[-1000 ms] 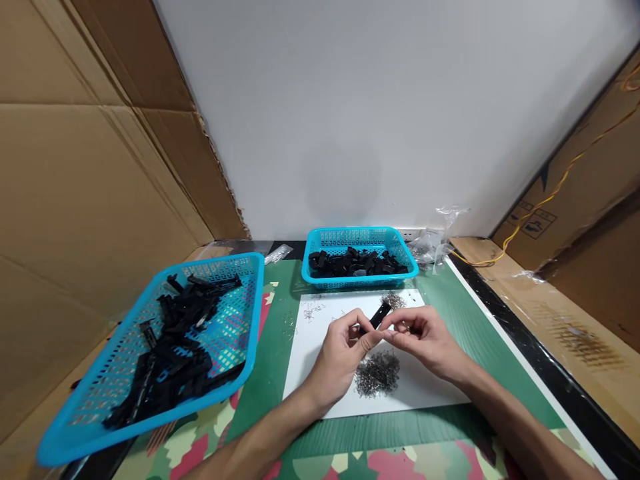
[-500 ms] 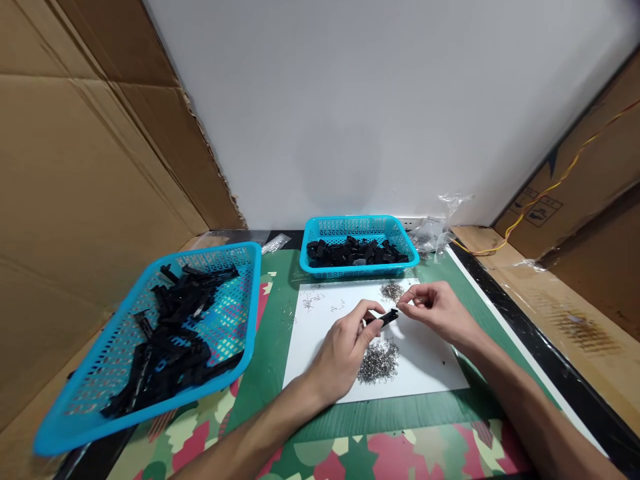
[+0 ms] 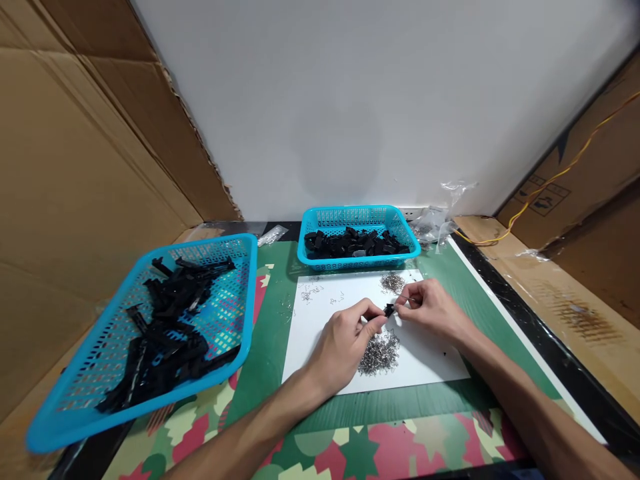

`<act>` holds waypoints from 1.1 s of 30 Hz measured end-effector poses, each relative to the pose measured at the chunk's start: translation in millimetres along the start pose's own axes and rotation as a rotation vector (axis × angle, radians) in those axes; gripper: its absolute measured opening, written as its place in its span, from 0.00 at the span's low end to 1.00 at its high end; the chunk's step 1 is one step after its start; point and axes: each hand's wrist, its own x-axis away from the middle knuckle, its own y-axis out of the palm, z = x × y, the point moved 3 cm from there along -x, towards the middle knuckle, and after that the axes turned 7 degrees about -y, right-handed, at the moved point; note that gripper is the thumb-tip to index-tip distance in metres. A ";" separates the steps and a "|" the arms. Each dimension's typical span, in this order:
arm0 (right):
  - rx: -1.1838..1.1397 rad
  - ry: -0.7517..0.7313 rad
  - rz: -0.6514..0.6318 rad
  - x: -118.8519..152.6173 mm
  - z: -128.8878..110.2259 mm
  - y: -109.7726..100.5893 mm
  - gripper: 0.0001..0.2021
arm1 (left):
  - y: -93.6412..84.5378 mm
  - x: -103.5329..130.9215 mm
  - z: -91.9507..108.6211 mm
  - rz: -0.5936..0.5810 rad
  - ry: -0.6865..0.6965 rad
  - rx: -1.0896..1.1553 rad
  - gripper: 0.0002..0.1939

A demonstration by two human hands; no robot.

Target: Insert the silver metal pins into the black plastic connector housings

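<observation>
A small black plastic part (image 3: 389, 310) is pinched between the thumb and fingers of my left hand (image 3: 345, 340), above the white sheet (image 3: 320, 363). My right hand (image 3: 430, 308) is closed in a pinch, its fingertips meeting the part's right end. Whatever those fingertips hold is too small to make out. Below the part lies a pile of small bent metal pieces (image 3: 380, 355). A smaller heap of fine metal pieces (image 3: 393, 283) sits just behind my right fingertips.
On the left stands a blue basket (image 3: 249, 293) with long black parts. Another blue basket (image 3: 360, 263) with black pieces is at the back. Thin wire pieces (image 3: 311, 293) lie scattered on the sheet's left. A clear plastic bag (image 3: 433, 223) and cardboard walls (image 3: 90, 167) stand around.
My right fingertips have come down and left onto the end of the black part, which shows less now. The camera view has shifted slightly.
</observation>
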 end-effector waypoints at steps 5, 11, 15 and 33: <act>-0.015 -0.010 -0.018 -0.3 -0.7 -2.6 0.05 | 0.7 0.6 -1.7 0.005 -0.009 -0.039 0.14; 0.019 -0.061 -0.013 -0.9 0.5 -1.8 0.06 | 0.5 0.7 -0.3 0.003 0.002 -0.008 0.14; 0.053 -0.059 -0.002 -0.4 -0.1 -0.4 0.07 | 0.4 0.1 -0.1 0.004 0.001 -0.011 0.14; 0.145 -0.135 0.028 3.0 -6.5 0.3 0.08 | 1.0 -0.1 1.7 0.007 0.027 -0.053 0.13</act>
